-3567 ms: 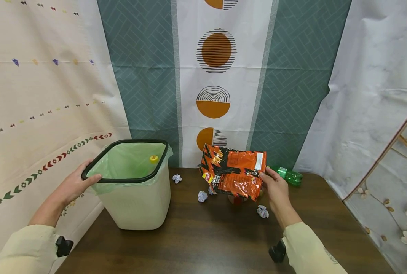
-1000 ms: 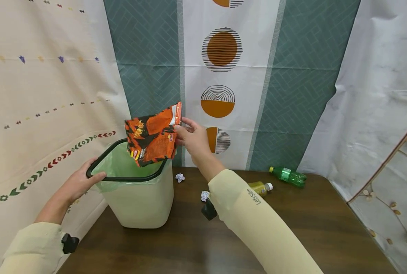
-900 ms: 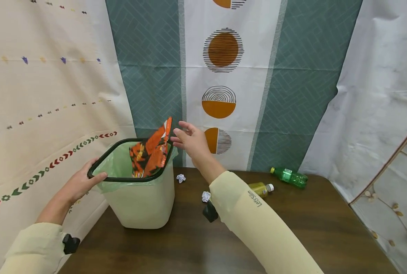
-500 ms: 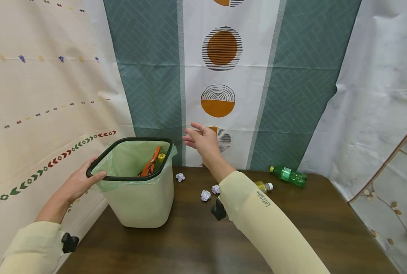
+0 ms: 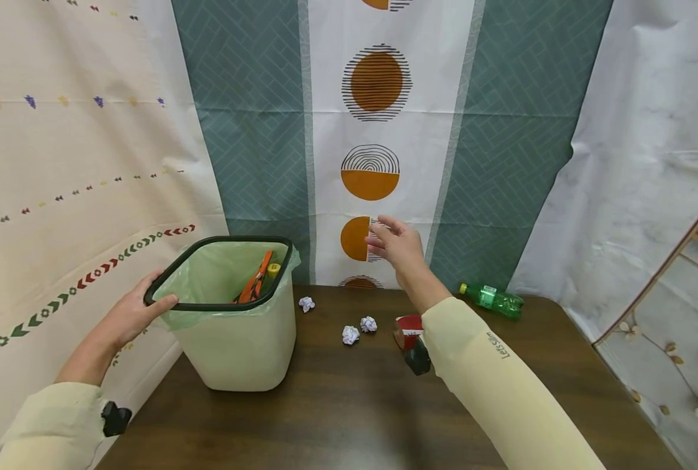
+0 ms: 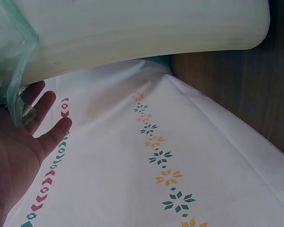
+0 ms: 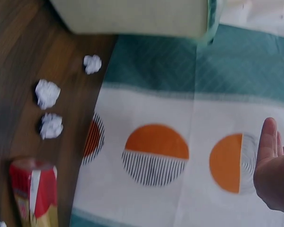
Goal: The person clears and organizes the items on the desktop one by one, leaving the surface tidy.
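My left hand point(image 5: 134, 316) grips the near left corner of the pale trash bin point(image 5: 237, 356), its thumb over the black rim. In the left wrist view, fingers point(image 6: 52, 135) lie beside the bin's green liner bag point(image 6: 12, 56). Inside the bin, an orange and black chip bag point(image 5: 254, 281) leans against the right side, close to a yellow cap point(image 5: 274, 269). My right hand point(image 5: 400, 247) is raised in front of the curtain, right of the bin, with relaxed fingers and nothing in them. Its forearm passes above a red and gold container point(image 7: 35, 191) on the table.
Crumpled paper balls lie on the dark table point(image 5: 349, 405): one paper ball point(image 5: 306, 304) close to the bin, another paper ball point(image 5: 350, 335) and a third paper ball point(image 5: 369, 324) further right. A green bottle point(image 5: 492, 300) lies at the back right. Curtains hang behind.
My right hand carried the chip bag from the right side to the bin and let go. The bag dropped inside, and the hand moved back right. My left hand stayed on the rim.
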Tool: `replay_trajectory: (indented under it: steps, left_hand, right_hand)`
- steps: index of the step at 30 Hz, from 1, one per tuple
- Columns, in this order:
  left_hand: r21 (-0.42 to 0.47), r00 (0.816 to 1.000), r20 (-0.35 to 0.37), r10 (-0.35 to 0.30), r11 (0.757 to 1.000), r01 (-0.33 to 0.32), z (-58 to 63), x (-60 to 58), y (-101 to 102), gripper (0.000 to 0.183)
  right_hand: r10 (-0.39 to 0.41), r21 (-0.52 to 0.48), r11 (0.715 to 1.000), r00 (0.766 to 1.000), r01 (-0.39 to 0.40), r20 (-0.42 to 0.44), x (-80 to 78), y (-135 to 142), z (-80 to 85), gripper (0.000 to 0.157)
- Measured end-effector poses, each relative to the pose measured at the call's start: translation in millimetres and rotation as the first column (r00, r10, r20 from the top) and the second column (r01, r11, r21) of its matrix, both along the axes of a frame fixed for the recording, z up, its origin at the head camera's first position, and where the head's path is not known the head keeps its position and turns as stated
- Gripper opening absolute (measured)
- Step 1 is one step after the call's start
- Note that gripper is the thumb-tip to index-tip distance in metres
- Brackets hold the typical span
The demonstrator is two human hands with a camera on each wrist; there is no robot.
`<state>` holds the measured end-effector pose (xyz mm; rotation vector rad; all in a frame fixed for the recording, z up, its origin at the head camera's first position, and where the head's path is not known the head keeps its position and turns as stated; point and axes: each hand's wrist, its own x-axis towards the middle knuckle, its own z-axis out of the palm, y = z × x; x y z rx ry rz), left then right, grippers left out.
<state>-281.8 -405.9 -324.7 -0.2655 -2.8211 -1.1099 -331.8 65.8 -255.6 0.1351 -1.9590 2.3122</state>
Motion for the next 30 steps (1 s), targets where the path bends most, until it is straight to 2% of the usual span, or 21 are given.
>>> replay_trajectory:
  steps: [6, 16, 21, 30]
  left_hand:
    - [-0.008, 1.0, -0.002, -0.006, 1.0, 0.006, -1.4, -1.2, -1, 0.084]
    - [0.0, 1.0, 0.005, -0.018, 1.0, 0.018, -0.4, 0.0, -2, 0.086]
    - [-0.008, 1.0, 0.021, -0.006, 1.0, 0.006, 1.0, -0.5, -1, 0.085]
    - [0.002, 0.999, 0.033, -0.002, 1.0, 0.002, -0.5, -0.8, -2, 0.085]
  right_hand:
    - [-0.04, 0.038, 0.998, 0.999, 0.04, 0.01, -5.0, 32, -6.4, 0.049]
    - [-0.082, 0.064, 0.995, 0.996, 0.079, 0.041, -5.7, 70, -18.5, 0.051]
    - [-0.096, 0.056, 0.994, 0.994, 0.093, 0.053, -5.8, 87, -29.4, 0.052]
    - [-0.166, 0.117, 0.981, 0.981, 0.154, 0.102, -4.3, 121, -56.7, 0.055]
